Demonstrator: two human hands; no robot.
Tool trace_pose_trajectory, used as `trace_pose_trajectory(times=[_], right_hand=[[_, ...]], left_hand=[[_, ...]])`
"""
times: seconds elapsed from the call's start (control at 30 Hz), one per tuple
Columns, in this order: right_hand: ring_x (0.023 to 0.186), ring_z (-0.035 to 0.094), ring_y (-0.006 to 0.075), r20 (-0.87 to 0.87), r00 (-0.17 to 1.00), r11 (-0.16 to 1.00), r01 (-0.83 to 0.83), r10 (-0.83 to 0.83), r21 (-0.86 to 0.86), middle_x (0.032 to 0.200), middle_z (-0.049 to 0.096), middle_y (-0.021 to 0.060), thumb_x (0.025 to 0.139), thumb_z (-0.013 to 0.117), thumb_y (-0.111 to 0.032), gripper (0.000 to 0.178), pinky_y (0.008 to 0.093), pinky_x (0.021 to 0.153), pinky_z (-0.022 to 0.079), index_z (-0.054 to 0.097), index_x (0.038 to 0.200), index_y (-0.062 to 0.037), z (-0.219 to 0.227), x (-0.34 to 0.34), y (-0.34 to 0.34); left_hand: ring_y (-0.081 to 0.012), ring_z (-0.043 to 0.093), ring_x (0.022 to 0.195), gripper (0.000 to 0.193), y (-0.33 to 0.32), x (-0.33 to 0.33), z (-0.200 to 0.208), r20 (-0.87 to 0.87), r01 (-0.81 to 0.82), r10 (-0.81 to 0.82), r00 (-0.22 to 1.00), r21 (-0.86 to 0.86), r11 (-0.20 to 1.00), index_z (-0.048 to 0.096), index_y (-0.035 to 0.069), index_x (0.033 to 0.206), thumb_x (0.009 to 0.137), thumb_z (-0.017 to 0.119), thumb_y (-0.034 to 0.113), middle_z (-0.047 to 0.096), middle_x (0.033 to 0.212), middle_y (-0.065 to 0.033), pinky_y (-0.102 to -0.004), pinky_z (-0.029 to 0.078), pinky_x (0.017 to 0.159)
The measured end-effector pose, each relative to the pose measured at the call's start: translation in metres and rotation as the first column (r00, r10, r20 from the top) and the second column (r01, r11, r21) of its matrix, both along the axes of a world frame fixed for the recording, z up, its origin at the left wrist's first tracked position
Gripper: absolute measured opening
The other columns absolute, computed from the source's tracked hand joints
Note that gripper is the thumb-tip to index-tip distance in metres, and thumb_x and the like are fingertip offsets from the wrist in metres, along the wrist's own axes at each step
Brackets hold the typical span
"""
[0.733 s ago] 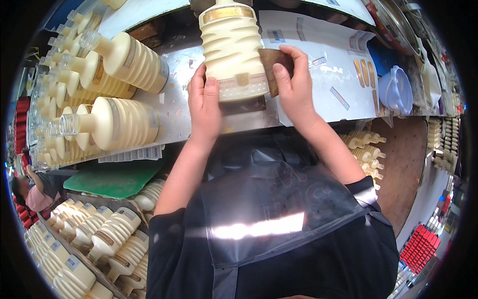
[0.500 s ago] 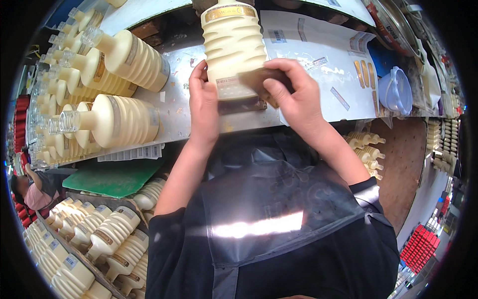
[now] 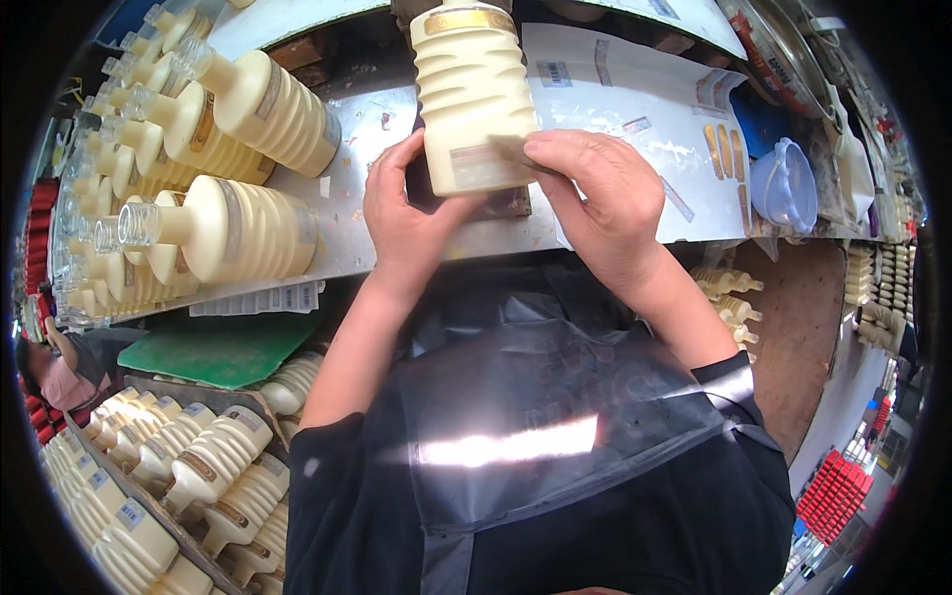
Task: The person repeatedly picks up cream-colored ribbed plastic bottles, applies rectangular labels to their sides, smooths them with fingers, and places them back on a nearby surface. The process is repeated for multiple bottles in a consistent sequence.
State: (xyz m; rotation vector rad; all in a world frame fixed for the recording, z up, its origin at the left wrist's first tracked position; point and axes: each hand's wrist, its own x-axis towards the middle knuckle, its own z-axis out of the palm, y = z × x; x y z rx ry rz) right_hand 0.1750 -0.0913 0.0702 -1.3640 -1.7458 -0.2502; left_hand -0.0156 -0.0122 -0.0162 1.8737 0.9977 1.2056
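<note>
A cream bottle with wavy ridges (image 3: 474, 94) lies in front of me, its neck away from me and a gold label near its shoulder. My left hand (image 3: 409, 203) grips its near end, fingers along the left side and thumb under the base. In my right hand (image 3: 600, 178) is a thin dark flat piece (image 3: 516, 151), pinched between thumb and fingers. That piece meets the right part of a pale label (image 3: 481, 162) near the base; its exact kind is hard to make out. Below the base shows a dark support (image 3: 511, 202) on the metal table.
Several similar bottles (image 3: 253, 233) lie stacked at the left. A white sheet with stickers (image 3: 615, 84) covers the table's right, beside a blue basket (image 3: 785, 183). Lower left, a crate holds more bottles (image 3: 223, 451) near a green board (image 3: 218, 347). A person (image 3: 64, 367) is far left.
The bottle's near end has risen off the dark support. My left thumb has come under the base. The dark piece in my right hand has turned nearly edge-on and shifted toward the label's right end.
</note>
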Motion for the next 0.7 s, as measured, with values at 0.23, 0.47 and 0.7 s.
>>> trace_pose_trajectory(times=[0.23,0.47,0.7], right_hand=[[0.079,0.074,0.0223,0.100,0.963,0.967,-0.254,0.251,0.025,0.090,0.075,0.0058,0.075,0.074,-0.003,0.025,0.0355,0.069,0.057,0.073,0.100,-0.0089,0.008,-0.002,-0.007],[0.080,0.072,0.0227,0.147,0.935,0.947,-0.320,0.321,-0.032,0.090,0.074,0.0062,0.077,0.077,-0.007,0.029,0.0344,0.068,0.056,0.072,0.105,-0.0074,0.015,-0.005,-0.013],[0.075,0.070,0.0265,0.021,0.997,0.979,0.071,-0.068,-0.191,0.089,0.073,0.0121,0.080,0.078,0.001,0.029,0.0349,0.067,0.055,0.073,0.109,-0.0029,0.028,0.006,0.007]], left_hand=[[-0.0316,0.058,0.116,0.073,-0.002,0.011,0.018,-0.083,-0.042,0.059,0.995,0.190,0.981,0.061,0.006,0.128,0.066,0.094,0.027,0.064,0.122,-0.0126,-0.0432,0.045,0.103],[-0.0306,0.059,0.114,0.075,-0.001,0.018,0.025,-0.118,-0.055,0.092,0.989,0.286,0.957,0.061,0.007,0.125,0.063,0.096,0.031,0.064,0.120,-0.0108,-0.0435,0.043,0.102],[-0.0303,0.059,0.114,0.077,-0.007,0.016,0.028,-0.132,-0.044,0.076,0.988,0.233,0.971,0.060,0.007,0.126,0.063,0.096,0.031,0.064,0.119,-0.0107,-0.0434,0.042,0.102]])
